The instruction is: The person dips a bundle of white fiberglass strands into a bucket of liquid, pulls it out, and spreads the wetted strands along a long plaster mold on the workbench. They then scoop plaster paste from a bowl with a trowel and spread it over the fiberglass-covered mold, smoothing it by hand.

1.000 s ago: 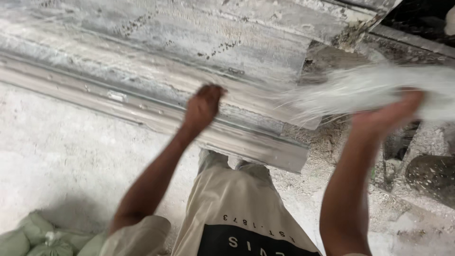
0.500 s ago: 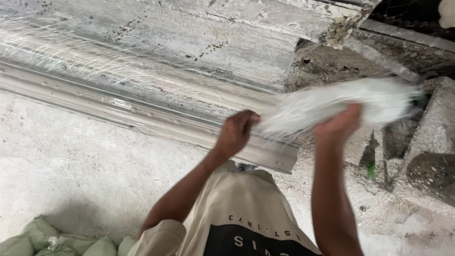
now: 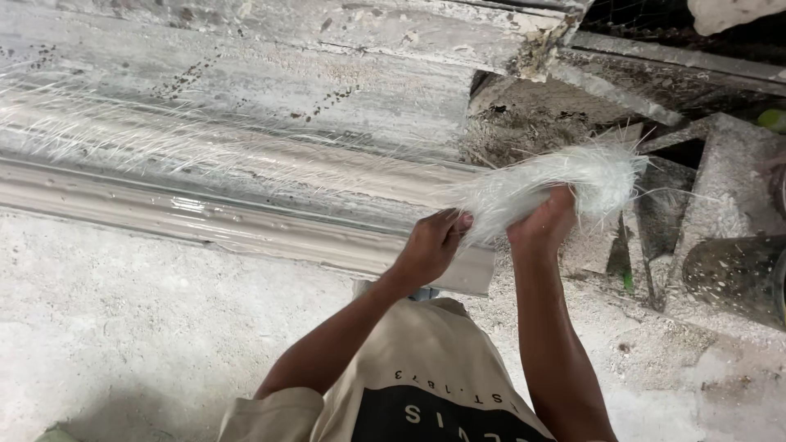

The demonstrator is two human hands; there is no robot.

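A bundle of white glass-like fibres (image 3: 557, 184) is held in front of me, over the right end of a long wet moulded strip (image 3: 246, 225). My right hand (image 3: 544, 225) grips the bundle from below, near its middle. My left hand (image 3: 430, 245) pinches the bundle's left end, fingers closed on the strands. The long strip runs from the left edge to about the middle, and loose white fibres (image 3: 123, 135) lie spread along its glossy surface.
A dusty white floor (image 3: 123, 327) lies below the strip. At the right are rough concrete blocks (image 3: 729, 188), a dark cylindrical object (image 3: 733, 274) and debris. A worn board edge (image 3: 524, 41) sits at the top.
My left hand has come off the strip and moved right to take the bundle's end. My right hand has brought the bundle down and left, toward the strip's end.
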